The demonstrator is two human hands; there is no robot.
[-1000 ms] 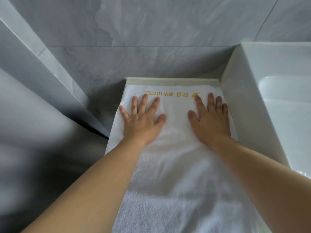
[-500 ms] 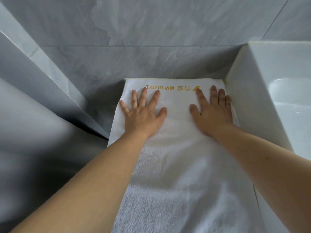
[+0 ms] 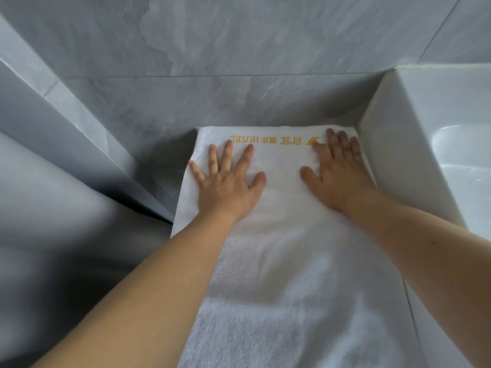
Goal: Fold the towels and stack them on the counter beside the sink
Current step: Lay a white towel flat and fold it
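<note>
Towel (image 3: 287, 261), white terry with gold hotel lettering, is lying along the counter between the grey tiled wall (image 3: 239, 49) and the sink (image 3: 438, 155); it is looking soft, light and floppy, best taken at corners or a folded edge. Left hand (image 3: 225, 181) and right hand (image 3: 337, 173) are pressing it flat, fingers spread, gripping nothing. Since the earlier frames, both hands are sliding farther toward the wall, and the towel's far edge is now covering the counter's back rim.

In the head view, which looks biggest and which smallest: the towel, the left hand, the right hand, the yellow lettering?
1. towel
2. left hand and right hand: alike, so I give them no order
3. yellow lettering
</note>
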